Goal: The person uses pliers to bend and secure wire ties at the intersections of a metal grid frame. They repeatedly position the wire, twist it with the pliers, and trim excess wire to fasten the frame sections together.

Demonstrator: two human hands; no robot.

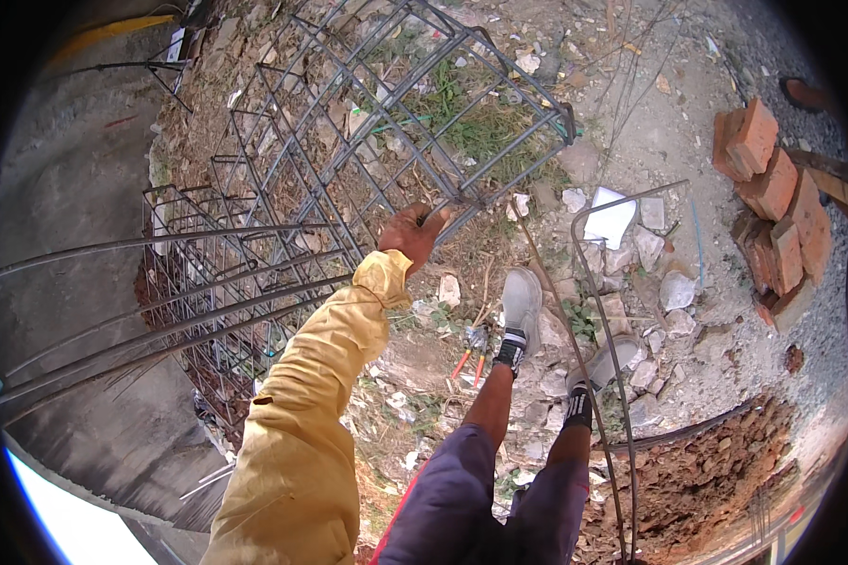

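Observation:
My left hand (413, 234), at the end of a yellow sleeve, is closed on the near corner of a steel rebar cage (349, 146). The cage is made of long grey bars with square stirrups and lies over rubble and grass. Only part of my fingers shows around the bar. My right hand is out of the picture. Just right of my legs, a long bent rebar rod (626, 405) comes up from the lower edge. Pliers with red handles (471, 356) lie on the ground beside my left shoe (522, 306).
A stack of red bricks (771, 202) stands at the right. A white sheet (610, 217) lies among broken stones. Long loose bars (160, 331) reach out over the concrete slab (75, 188) at left. A dug earth pit (697, 471) opens at the lower right.

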